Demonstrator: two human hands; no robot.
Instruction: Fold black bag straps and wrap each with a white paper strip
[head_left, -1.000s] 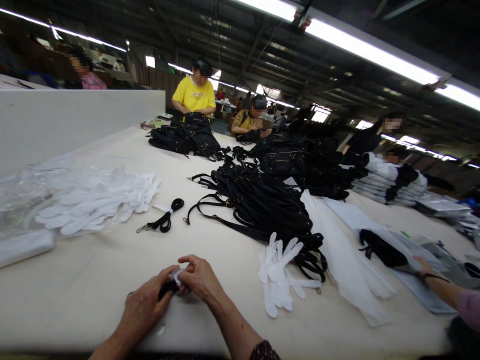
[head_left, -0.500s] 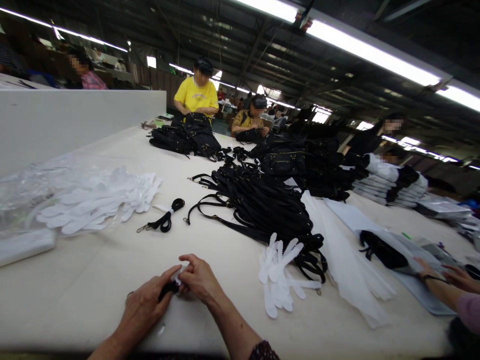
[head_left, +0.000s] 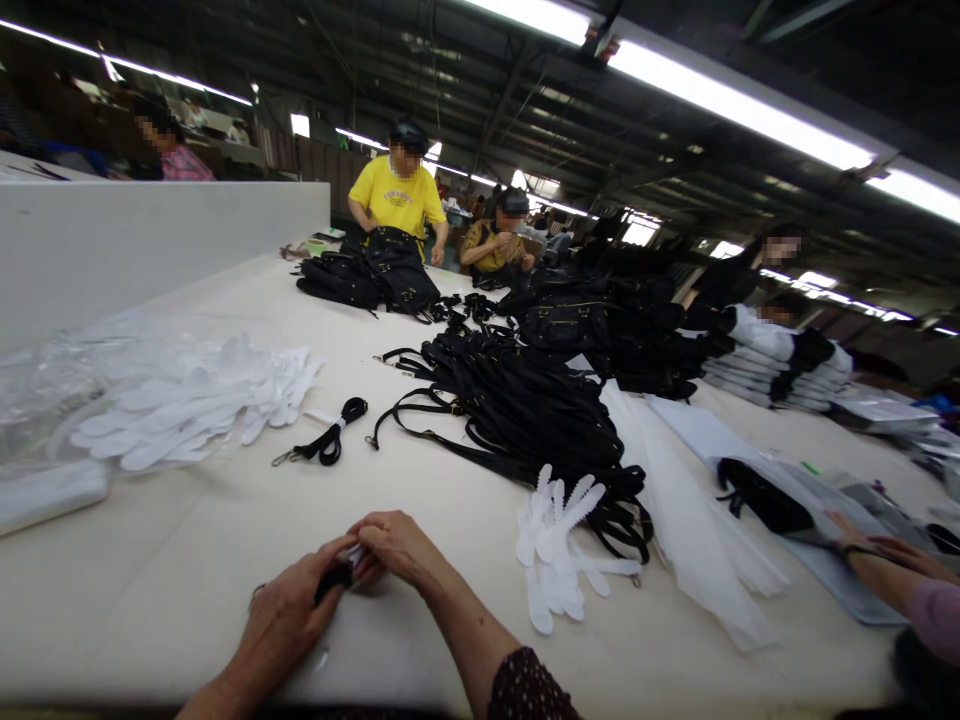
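One strap coil (head_left: pixel 330 441) lies banded, the strap pile (head_left: pixel 517 400) loose; by the worktop's near edge (head_left: pixel 97 660), the left hand (head_left: pixel 289 602) grips a black bundle (head_left: pixel 334 577), the right hand (head_left: pixel 396 548) pinches its white band (head_left: pixel 355 552), seemingly unfinished.

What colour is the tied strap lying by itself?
Black strap, white band; shows in the head view.

Factory workshop, bags and straps in bulk

Long strip lights (head_left: pixel 739 105) are hanging under a dark, beamed roof (head_left: pixel 480 75). One big pale table (head_left: pixel 165 570) is carrying bulk goods: black straps (head_left: pixel 517 410) are lying heaped, black bags (head_left: pixel 566 325) are lying piled behind, white-and-black bundles (head_left: pixel 739 378) are sitting stacked. A co-worker in yellow (head_left: pixel 396 195) is standing over bags; others are showing at the sides and further back.
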